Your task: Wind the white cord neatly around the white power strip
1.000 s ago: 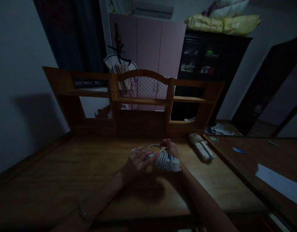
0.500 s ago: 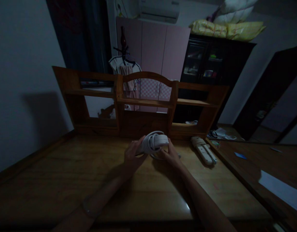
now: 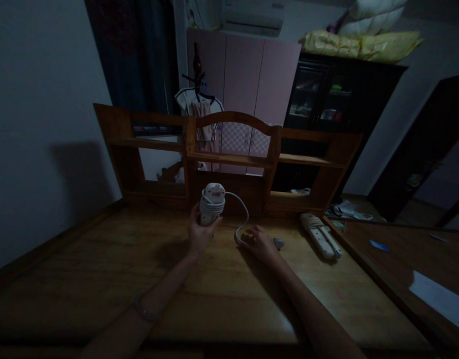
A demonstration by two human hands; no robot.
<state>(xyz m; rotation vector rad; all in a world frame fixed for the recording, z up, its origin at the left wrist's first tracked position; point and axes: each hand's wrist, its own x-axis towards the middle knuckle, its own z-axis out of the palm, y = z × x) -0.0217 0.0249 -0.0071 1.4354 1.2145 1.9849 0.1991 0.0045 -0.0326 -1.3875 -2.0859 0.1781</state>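
My left hand (image 3: 200,233) grips a white power strip (image 3: 215,191) by its lower end and holds it up above the desk. White cord (image 3: 211,205) is wound several times around the strip's middle. From the strip's top a loose length of cord (image 3: 245,207) curves down to my right hand (image 3: 262,244), whose fingers are closed around it low over the desk. A grey plug (image 3: 278,243) shows just right of that hand. A second white power strip (image 3: 322,238), its cord wrapped at one end, lies on the desk further right.
The wooden desk (image 3: 147,279) carries a low wooden shelf unit (image 3: 232,160) along its back edge. At right is a lower brown surface with a blue card (image 3: 379,246) and a white sheet (image 3: 440,298). A wall stands on the left.
My left hand has tipped the power strip upright and shifted slightly left. My right hand has let go of the strip and moved down to the loose cord. The view has shifted slightly.
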